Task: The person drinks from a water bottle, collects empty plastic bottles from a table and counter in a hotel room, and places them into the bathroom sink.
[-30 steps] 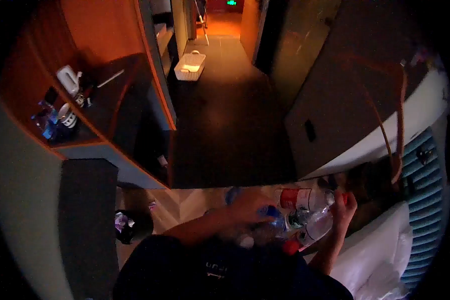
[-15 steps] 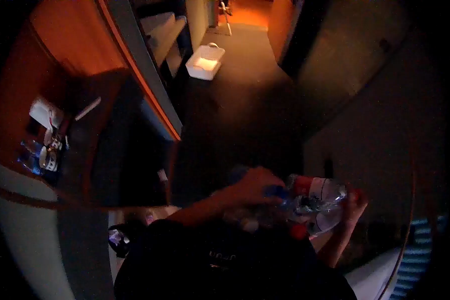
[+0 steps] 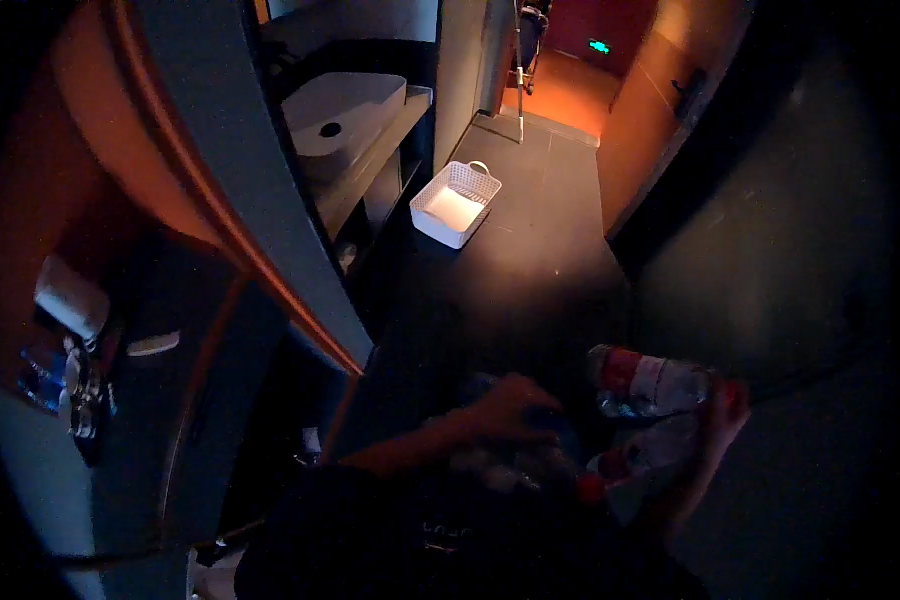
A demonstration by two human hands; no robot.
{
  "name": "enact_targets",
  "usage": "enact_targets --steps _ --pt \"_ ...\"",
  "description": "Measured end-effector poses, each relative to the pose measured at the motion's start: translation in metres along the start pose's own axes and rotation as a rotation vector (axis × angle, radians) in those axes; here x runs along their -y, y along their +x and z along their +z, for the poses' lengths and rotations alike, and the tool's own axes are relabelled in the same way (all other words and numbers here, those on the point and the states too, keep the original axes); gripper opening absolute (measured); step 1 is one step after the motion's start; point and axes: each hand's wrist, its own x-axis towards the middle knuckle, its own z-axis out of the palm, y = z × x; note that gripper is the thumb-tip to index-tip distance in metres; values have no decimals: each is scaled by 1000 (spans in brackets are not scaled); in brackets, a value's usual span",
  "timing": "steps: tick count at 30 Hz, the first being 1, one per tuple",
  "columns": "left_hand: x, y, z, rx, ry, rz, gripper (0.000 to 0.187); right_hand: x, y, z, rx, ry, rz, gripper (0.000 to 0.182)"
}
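Note:
Several clear plastic bottles are gathered in front of the dark shirt. My right hand (image 3: 725,408) is closed round the cap end of a bottle with a red and white label (image 3: 645,382), which lies nearly level. Below it is another clear bottle (image 3: 660,447), beside the same hand. My left hand (image 3: 518,408) reaches across from the left, bent over dim bottles (image 3: 515,465) near the chest; shadow hides what its fingers touch. A red cap (image 3: 591,487) shows between the two hands.
On the dark floor ahead stands a white basket (image 3: 457,205). A washbasin (image 3: 345,115) on a counter is at the left. A shelf with a white box (image 3: 71,298) and small items is at far left. Beyond are an open door (image 3: 660,110) and a pole (image 3: 520,90).
The view has shifted, so the basket and basin appear lower and clearer. My left hand has come away from the labelled bottle's end, leaving a gap between them.

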Motion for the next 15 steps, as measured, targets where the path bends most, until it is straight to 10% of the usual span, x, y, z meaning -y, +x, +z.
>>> enact_targets --steps 15 --pt "176 89 -194 -201 103 -308 46 48 169 347 276 286 251 21"
